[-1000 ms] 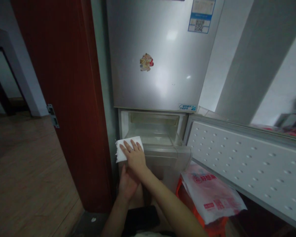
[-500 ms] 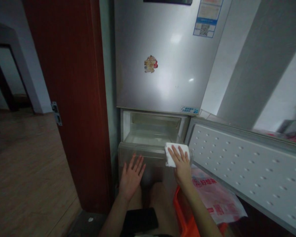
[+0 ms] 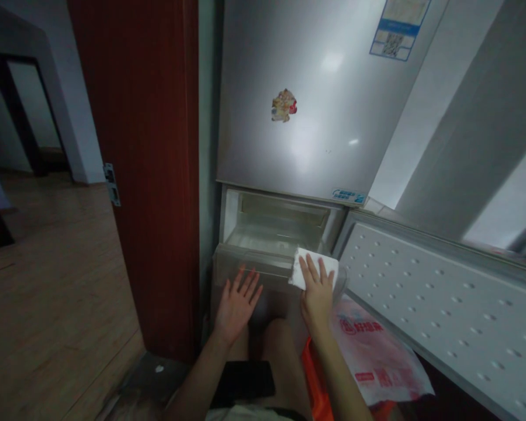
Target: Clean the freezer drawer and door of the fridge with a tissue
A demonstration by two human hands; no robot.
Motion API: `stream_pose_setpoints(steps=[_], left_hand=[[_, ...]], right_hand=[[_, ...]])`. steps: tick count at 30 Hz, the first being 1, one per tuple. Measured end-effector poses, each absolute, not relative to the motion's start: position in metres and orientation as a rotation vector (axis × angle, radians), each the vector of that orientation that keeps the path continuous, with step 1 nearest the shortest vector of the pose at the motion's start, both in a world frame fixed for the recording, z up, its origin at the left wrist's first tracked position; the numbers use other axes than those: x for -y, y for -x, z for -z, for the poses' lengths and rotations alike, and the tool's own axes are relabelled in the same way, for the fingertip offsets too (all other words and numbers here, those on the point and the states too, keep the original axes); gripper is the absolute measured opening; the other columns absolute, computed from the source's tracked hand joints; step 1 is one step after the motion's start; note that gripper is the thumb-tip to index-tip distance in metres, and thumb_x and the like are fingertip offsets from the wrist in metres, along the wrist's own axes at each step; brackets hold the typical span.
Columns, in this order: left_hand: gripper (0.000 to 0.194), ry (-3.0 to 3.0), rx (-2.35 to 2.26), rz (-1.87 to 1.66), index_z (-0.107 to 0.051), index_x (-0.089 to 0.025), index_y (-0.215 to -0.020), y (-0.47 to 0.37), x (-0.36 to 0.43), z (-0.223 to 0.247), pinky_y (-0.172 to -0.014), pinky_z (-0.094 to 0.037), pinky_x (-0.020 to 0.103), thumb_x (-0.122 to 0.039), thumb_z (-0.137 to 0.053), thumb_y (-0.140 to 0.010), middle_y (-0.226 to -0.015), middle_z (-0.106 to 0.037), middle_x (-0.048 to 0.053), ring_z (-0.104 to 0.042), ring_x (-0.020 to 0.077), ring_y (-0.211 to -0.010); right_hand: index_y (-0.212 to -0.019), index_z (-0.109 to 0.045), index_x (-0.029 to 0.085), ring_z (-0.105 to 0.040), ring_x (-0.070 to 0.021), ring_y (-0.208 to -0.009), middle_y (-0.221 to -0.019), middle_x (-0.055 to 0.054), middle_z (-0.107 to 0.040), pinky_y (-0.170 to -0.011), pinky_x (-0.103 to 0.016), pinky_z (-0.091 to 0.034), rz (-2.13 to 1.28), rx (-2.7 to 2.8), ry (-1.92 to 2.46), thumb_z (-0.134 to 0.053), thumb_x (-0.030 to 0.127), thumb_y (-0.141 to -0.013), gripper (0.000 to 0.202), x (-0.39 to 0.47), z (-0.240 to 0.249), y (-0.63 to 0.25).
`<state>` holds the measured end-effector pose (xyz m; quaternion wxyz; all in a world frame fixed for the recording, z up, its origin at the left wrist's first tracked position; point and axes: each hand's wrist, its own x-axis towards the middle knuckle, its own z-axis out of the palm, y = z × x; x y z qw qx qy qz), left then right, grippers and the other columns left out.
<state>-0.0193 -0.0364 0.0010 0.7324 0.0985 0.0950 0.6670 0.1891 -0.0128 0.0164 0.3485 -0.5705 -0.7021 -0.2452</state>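
A clear plastic freezer drawer [image 3: 232, 258] is pulled partly out of the refrigerator's lower compartment [image 3: 280, 219]. My right hand [image 3: 318, 301] holds a folded white cloth or paper towel [image 3: 296, 272] against the right part of the drawer's front, its fingers spread over the top. At the left of the same front, my left hand [image 3: 239, 307] has its fingers stretched apart and nothing in it. Whether its fingertips touch the plastic I cannot tell. The drawer's visible inside is whitish, with no food showing.
The lower freezer door [image 3: 438, 298] stands wide to the right. Below it are a printed plastic bag [image 3: 377, 351] and an orange container [image 3: 315, 386]. The silver upper door [image 3: 307, 140] is closed. A red-brown wooden door [image 3: 153, 175] stands on the left. A black flat object [image 3: 245, 380] rests at my lap.
The view has shifted, so the refrigerator appears further right. My right hand and the white cloth have slid slightly left along the drawer front. My left hand stays nearly in place.
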Motion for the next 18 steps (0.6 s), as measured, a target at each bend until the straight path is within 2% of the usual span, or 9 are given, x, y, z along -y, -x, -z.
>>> stream_pose_setpoints(steps=[4, 8, 10, 14, 18], left_hand=[[0.046, -0.232, -0.179, -1.439, -0.049, -0.026, -0.141, 0.022, 0.033, 0.006, -0.108, -0.040, 0.041, -0.041, -0.028, -0.103, -0.133, -0.063, 0.008, -0.061, 0.0203, -0.119], [0.045, -0.236, -0.081, -1.359, -0.055, -0.028, -0.136, 0.027, 0.026, 0.021, -0.105, -0.043, 0.034, -0.037, -0.025, -0.104, -0.114, -0.073, 0.003, -0.068, 0.0153, -0.104], [0.048, -0.250, -0.029, -1.366, -0.051, -0.028, -0.141, 0.026, 0.025, 0.026, -0.108, -0.040, 0.035, -0.036, -0.023, -0.103, -0.119, -0.072, 0.004, -0.066, 0.0167, -0.111], [0.051, -0.273, 0.023, -1.424, -0.039, -0.030, -0.149, 0.023, 0.025, 0.027, -0.116, -0.031, 0.046, -0.044, -0.025, -0.102, -0.140, -0.059, 0.006, -0.054, 0.0231, -0.130], [0.050, -0.278, 0.010, -1.422, -0.037, -0.032, -0.150, 0.029, 0.021, 0.029, -0.115, -0.033, 0.045, -0.041, -0.027, -0.101, -0.141, -0.058, 0.005, -0.055, 0.0221, -0.128]], right_hand=[[-0.150, -0.036, 0.027, -0.021, -0.0261, -0.147, -0.154, 0.004, -0.035, -0.121, -0.056, -0.015, 0.645, 1.897, 1.375, -0.034, 0.000, -0.085, 0.070, 0.008, -0.023, -0.133], [-0.150, -0.036, 0.028, -0.022, -0.0297, -0.146, -0.156, 0.003, -0.032, -0.120, -0.056, -0.017, 0.542, 2.085, 1.292, -0.041, 0.009, -0.092, 0.061, 0.003, -0.034, -0.073], [-0.151, -0.033, 0.028, -0.021, -0.0310, -0.147, -0.157, 0.002, -0.028, -0.119, -0.055, -0.018, 0.475, 2.168, 1.251, -0.042, 0.014, -0.095, 0.059, 0.000, -0.040, -0.046], [-0.153, -0.029, 0.026, -0.022, -0.0302, -0.147, -0.159, 0.000, -0.025, -0.120, -0.052, -0.020, 0.432, 2.230, 1.203, -0.039, 0.017, -0.097, 0.058, -0.005, -0.049, -0.008], [-0.153, -0.029, 0.027, -0.022, -0.0293, -0.147, -0.159, 0.001, -0.025, -0.120, -0.049, -0.022, 0.405, 2.282, 1.153, -0.037, 0.018, -0.098, 0.056, -0.006, -0.051, -0.008]])
